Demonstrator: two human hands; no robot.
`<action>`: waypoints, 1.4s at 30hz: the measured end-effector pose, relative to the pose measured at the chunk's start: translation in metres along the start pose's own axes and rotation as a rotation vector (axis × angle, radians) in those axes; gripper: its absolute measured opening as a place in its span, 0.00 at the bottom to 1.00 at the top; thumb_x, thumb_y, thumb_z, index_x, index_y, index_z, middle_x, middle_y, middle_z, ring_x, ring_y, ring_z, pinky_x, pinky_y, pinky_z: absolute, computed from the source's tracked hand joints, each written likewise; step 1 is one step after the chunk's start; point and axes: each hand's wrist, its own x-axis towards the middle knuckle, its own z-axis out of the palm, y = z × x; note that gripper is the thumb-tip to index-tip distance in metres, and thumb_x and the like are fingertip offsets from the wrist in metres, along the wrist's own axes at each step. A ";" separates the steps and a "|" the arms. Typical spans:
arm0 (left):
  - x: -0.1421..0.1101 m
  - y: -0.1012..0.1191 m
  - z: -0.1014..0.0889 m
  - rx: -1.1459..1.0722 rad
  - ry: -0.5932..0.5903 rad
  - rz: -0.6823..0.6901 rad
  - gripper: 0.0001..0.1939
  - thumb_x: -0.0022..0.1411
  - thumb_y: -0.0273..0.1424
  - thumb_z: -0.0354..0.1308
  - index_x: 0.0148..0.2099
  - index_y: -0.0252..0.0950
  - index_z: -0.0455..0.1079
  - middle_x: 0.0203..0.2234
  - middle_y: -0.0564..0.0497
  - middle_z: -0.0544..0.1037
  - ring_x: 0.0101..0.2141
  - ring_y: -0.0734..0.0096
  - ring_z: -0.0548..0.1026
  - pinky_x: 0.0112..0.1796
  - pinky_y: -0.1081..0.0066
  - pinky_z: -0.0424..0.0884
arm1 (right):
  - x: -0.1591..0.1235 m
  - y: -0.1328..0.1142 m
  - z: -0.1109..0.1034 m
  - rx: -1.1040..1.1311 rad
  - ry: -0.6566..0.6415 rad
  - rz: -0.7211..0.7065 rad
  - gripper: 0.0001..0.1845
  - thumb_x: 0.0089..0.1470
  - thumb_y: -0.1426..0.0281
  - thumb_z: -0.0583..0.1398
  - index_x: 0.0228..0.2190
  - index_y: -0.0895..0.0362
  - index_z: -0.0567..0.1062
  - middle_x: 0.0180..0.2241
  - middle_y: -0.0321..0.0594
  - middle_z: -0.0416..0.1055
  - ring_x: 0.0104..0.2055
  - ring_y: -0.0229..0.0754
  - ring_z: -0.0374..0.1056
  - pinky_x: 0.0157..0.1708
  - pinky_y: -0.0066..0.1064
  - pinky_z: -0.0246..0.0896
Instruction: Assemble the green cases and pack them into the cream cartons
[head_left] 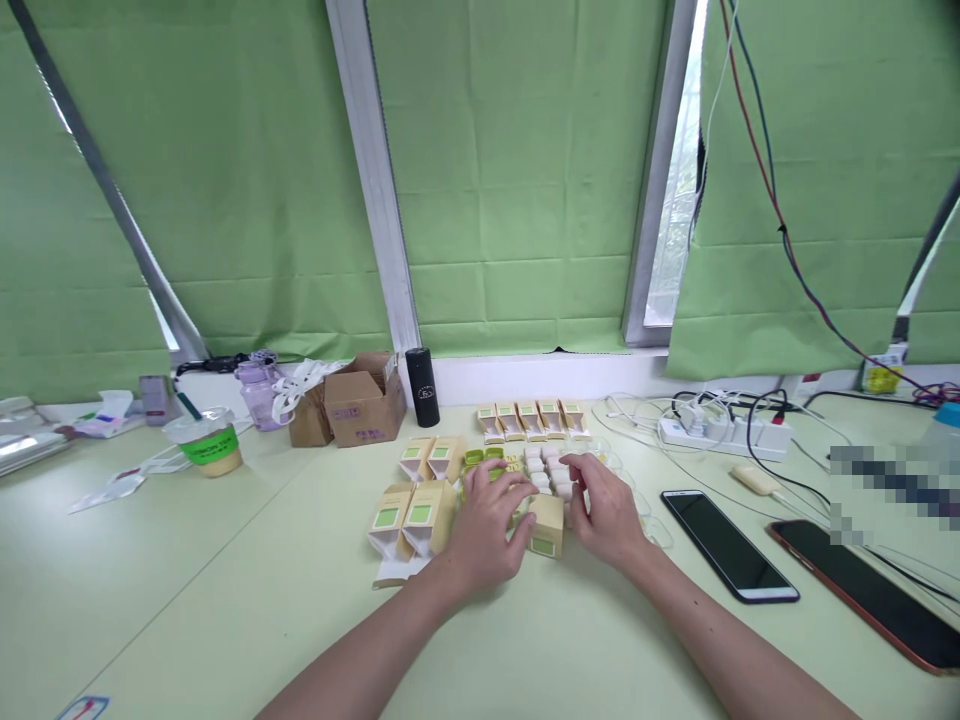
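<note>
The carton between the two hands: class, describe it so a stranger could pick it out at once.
Find the pale table below the middle green blind. Between the left hand and the right hand sits a small tan carton with a green label on its near side. Unlike the paired cartons at picture left and the row behind, it stands singly.

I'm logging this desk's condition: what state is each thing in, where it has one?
Center box: closure unclear
Left boxes: open
Back boxes: open
Cup: straw in, holding drink
Black bottle: upright
Purple bottle: upright
White-edged phone: screen dark
Orange-edged phone: screen dark
Power strip: plugs inserted
Blinds: lowered
</note>
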 end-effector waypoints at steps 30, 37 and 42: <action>0.144 -0.155 -0.065 0.398 -0.183 -0.393 0.25 0.67 0.24 0.60 0.65 0.37 0.66 0.63 0.39 0.72 0.64 0.50 0.69 0.62 0.55 0.68 | 0.000 -0.009 0.000 -0.003 0.038 -0.006 0.19 0.64 0.77 0.53 0.54 0.54 0.67 0.36 0.41 0.72 0.34 0.46 0.71 0.32 0.36 0.62; 0.135 -0.199 -0.025 0.478 -0.266 -0.523 0.21 0.72 0.35 0.63 0.63 0.36 0.69 0.58 0.41 0.75 0.55 0.54 0.77 0.54 0.52 0.77 | -0.003 -0.009 0.004 0.008 0.009 -0.033 0.17 0.65 0.76 0.53 0.53 0.55 0.68 0.36 0.40 0.73 0.34 0.44 0.71 0.31 0.34 0.62; 0.128 -0.206 -0.011 0.501 -0.304 -0.520 0.20 0.73 0.38 0.62 0.62 0.36 0.71 0.57 0.42 0.76 0.52 0.57 0.78 0.51 0.53 0.79 | -0.003 -0.011 0.004 0.008 0.007 -0.045 0.16 0.65 0.77 0.53 0.53 0.55 0.69 0.36 0.40 0.73 0.33 0.44 0.70 0.31 0.34 0.62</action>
